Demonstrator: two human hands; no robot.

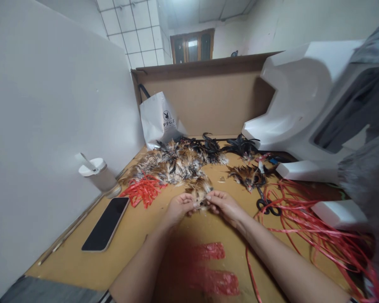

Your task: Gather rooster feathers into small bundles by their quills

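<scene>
My left hand [180, 206] and my right hand [220, 203] meet over the tabletop, each with its fingers pinched on a small bunch of brown and tan feathers [201, 189]. The feathers fan out away from me between the two hands. Just beyond lies a large heap of brown, grey and black feathers [179, 162]. A cluster of short red plastic strips [144, 190] rests left of my left hand. To the right is a separate bundle of brown and dark feathers [249, 176], with black-handled scissors [268, 207] nearer to me.
A phone [105, 225] lies at left, near a white lidded cup [99, 174]. Behind stand a white bag [159, 120] and a cardboard wall [214, 97]. White foam [299, 97] and tangled red plastic ribbon [315, 223] take up the right. Red plastic pieces [221, 282] lie between my forearms.
</scene>
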